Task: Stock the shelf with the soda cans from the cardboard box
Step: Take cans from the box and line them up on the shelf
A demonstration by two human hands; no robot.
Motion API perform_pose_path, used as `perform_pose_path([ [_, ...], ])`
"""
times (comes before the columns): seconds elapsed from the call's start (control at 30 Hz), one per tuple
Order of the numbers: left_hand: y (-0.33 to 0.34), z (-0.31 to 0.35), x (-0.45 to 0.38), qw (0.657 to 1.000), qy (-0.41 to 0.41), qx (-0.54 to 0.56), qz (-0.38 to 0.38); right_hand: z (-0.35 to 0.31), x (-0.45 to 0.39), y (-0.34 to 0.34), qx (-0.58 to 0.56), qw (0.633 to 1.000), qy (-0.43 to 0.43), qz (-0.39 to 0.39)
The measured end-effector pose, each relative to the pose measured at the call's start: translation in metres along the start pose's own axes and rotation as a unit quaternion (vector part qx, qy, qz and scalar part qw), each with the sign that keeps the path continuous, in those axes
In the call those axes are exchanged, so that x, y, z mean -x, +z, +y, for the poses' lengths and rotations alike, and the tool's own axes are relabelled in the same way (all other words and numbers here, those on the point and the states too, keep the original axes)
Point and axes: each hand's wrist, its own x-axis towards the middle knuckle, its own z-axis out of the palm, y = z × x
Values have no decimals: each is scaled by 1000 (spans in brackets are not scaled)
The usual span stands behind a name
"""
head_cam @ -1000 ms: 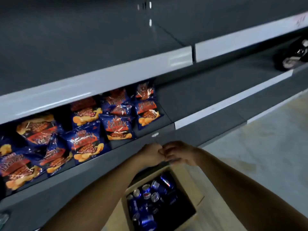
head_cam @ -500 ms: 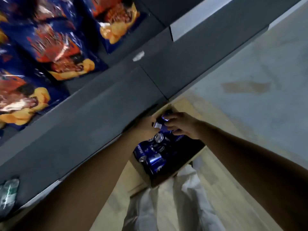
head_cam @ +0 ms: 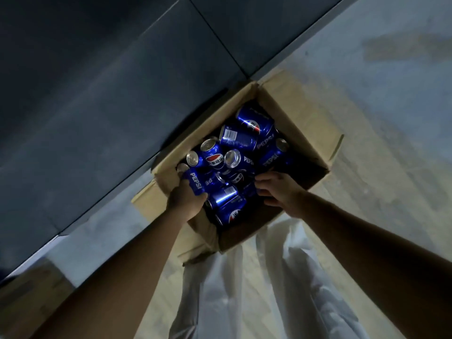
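1. Your left hand (head_cam: pixel 186 200) is wrapped around one blue soda can (head_cam: pixel 195 183) at the near-left corner inside the cardboard box (head_cam: pixel 303 123).
2. Your right hand (head_cam: pixel 278 189) reaches in among the loose soda cans (head_cam: pixel 244 135); its fingers curl downward, but you cannot tell whether they hold anything.
3. The box sits open on a pale, blotchy floor (head_cam: pixel 391 69), just beside the dark base panel of the shelf unit (head_cam: pixel 97 94).
4. White fabric (head_cam: pixel 256 289) hangs below the box.

Shop aisle: dark metal shelf unit (head_cam: pixel 102 99), cardboard box (head_cam: pixel 300 118) of soda cans (head_cam: pixel 238 138) on floor.
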Motion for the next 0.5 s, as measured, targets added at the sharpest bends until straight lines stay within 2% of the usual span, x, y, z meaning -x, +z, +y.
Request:
perform_pose_path([
  [0.13, 22, -17, -36, 996, -70, 47, -1, 15, -33, 22, -31, 999, 16, -18],
  [0.3, 39, -19, -69, 990, -128, -6, 63, 25, -67, 40, -6, 1000, 7, -16],
  [0.4, 52, -16, -87, 987, -147, -29, 48, 32, -86, 45, -3, 1000, 5, -18],
  [0.5, 68, -14, -102, 985, -166, 8, 35, 37, -100, 49, -12, 1000, 13, -25],
])
